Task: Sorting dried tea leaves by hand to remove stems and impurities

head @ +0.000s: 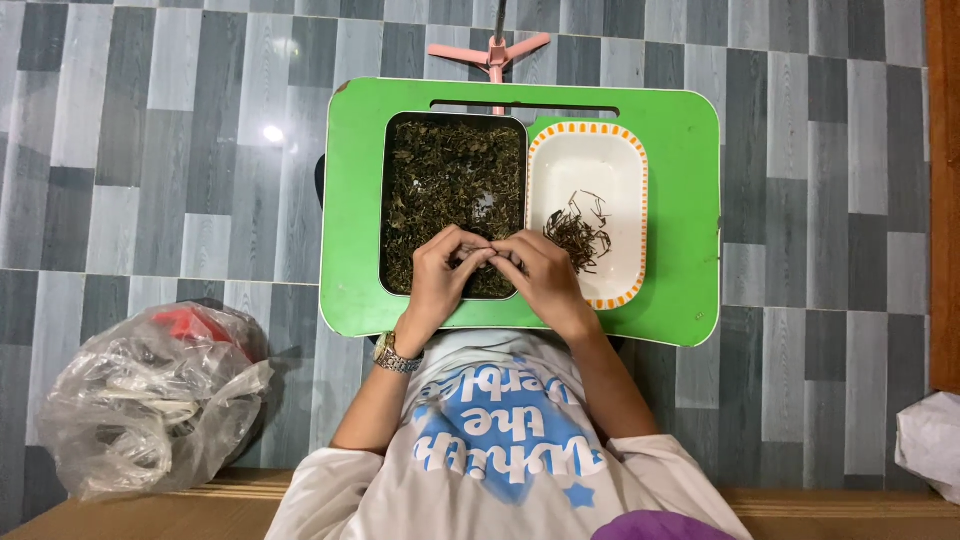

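green plastic lap table (pixel 680 200) sits over the person's knees on a grey tiled floor (pixel 150 150), and on it stand two containers side by side, touching: a dark rectangular tray (pixel 384 200) heaped with dried leaves (pixel 450 180), and a white dish with an orange dotted rim (pixel 640 160).

both hands meet over the near edge of the dark tray. left hand (pixel 440 270), with a metal wristwatch (pixel 396 355) on the wrist, has its fingertips drawn together against those of the right hand (pixel 540 280); the fingers of both seem pinched on a small piece of the dried material between them, though the piece itself is too small to make out.

in the white dish lies a small pile of thin dark stems (pixel 580 235), gathered toward the side nearest the tray; most of the dish is bare. the tray looks nearly full across its whole area. judging by that, only a small share has been picked out and the bulk of the leaves remains to be gone through.

a crumpled clear plastic bag (pixel 140 400) lies on the floor to the left, and a pink stand foot (pixel 490 50) shows beyond the table.
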